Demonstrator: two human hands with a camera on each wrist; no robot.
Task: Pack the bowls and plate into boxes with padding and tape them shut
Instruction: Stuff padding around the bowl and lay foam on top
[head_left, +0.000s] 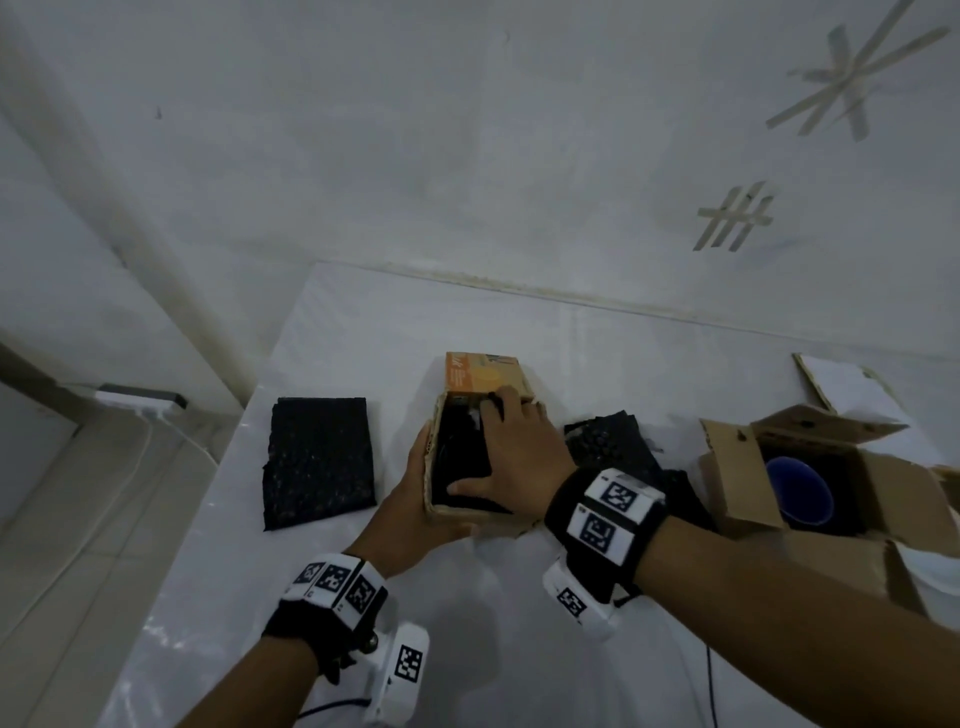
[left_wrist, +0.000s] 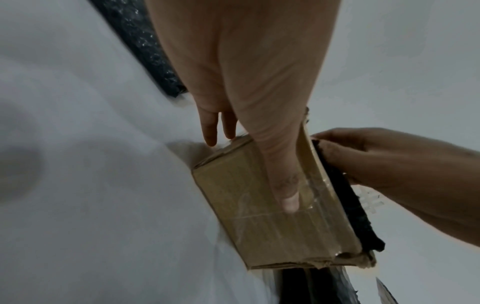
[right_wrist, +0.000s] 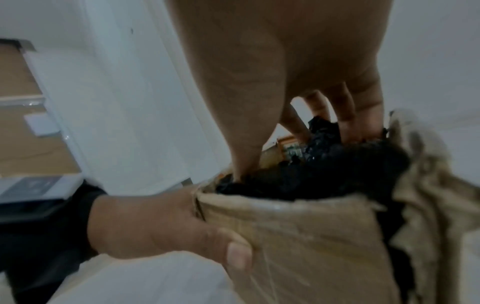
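Observation:
A small cardboard box (head_left: 470, 512) with an orange flap (head_left: 483, 376) stands mid-table, filled with black padding (head_left: 460, 457). My left hand (head_left: 415, 493) grips its near left corner; the thumb lies along the taped brown wall (left_wrist: 259, 226). My right hand (head_left: 514, 447) presses flat on the padding, fingertips pushed in at the far end (right_wrist: 348, 127). What lies under the padding is hidden. A blue bowl (head_left: 800, 493) sits in a larger open box (head_left: 883, 483) at the right.
A black padding sheet (head_left: 319, 460) lies flat left of the small box. More loose black padding (head_left: 613, 441) is heaped between the two boxes. A white flat board (head_left: 841, 387) lies at the back right. The white table (head_left: 415, 322) ends at a wall behind.

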